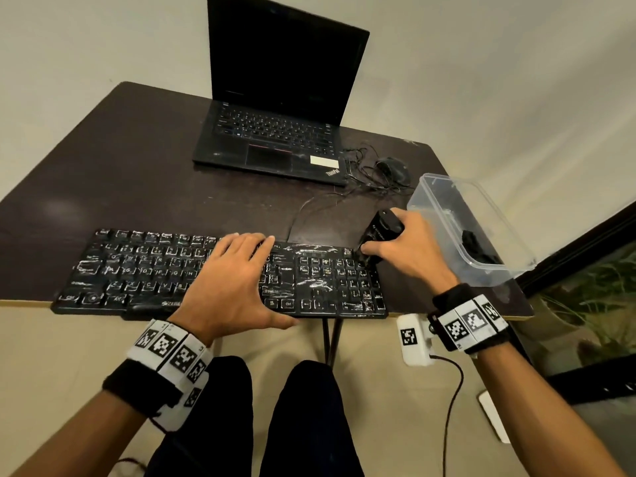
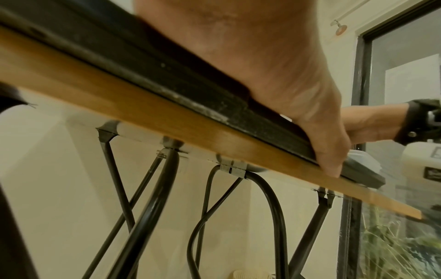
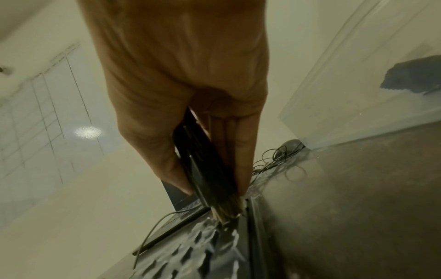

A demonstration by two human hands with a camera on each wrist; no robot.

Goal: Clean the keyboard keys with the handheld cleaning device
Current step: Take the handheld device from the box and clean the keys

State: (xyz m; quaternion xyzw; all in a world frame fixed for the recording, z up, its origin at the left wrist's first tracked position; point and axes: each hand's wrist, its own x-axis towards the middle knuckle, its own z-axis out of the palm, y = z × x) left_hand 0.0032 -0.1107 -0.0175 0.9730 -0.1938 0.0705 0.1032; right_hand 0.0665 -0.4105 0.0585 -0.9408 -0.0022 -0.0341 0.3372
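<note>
A black keyboard (image 1: 137, 270) smeared with white dust lies along the table's near edge. My left hand (image 1: 237, 270) rests flat on its middle keys, fingers straight, thumb at the front edge (image 2: 329, 166). My right hand (image 1: 402, 242) grips a black handheld cleaning device (image 1: 380, 228), held nose-down at the keyboard's far right corner. In the right wrist view the device (image 3: 205, 169) sits between thumb and fingers, and its brush tip (image 3: 224, 213) touches the dusty keys (image 3: 190, 245).
An open black laptop (image 1: 275, 139) stands at the back of the dark table (image 1: 120, 173). A mouse (image 1: 392, 168) with tangled cable lies to its right. A clear plastic box (image 1: 447, 208) holding a dark item stands right beside my right hand.
</note>
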